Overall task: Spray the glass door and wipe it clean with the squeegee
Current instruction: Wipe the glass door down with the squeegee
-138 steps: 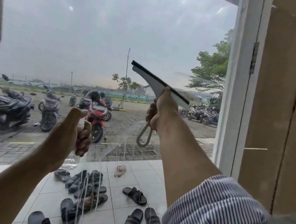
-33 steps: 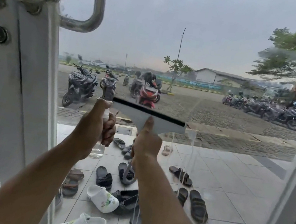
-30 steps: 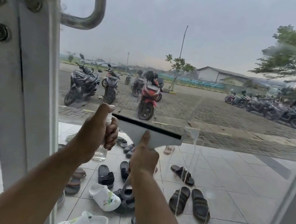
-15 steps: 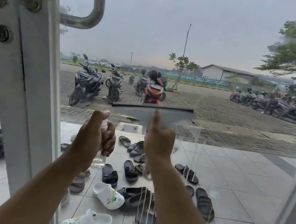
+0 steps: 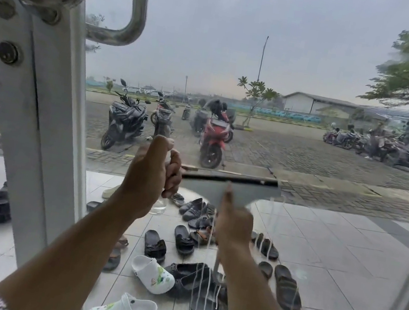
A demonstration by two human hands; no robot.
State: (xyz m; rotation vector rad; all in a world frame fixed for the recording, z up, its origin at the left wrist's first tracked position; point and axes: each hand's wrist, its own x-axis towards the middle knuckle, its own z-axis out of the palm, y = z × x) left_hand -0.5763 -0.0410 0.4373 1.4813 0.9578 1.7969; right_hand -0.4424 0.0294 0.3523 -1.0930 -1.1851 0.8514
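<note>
Grey plastic squeegee (image 5: 204, 184), seemingly light, stiff and perhaps slippery when wet, pressed the glass door (image 5: 319, 66) below and right of the curved steel door handle (image 5: 138, 5), right hand (image 5: 234, 221) gripping its stem, the sensible hold, left hand (image 5: 146, 175) clutching a small clear spray bottle (image 5: 159, 206).

Flat, dim overcast daylight through the glass door (image 5: 319, 66); wide-angle bowing and soft blur at the edges.
</note>
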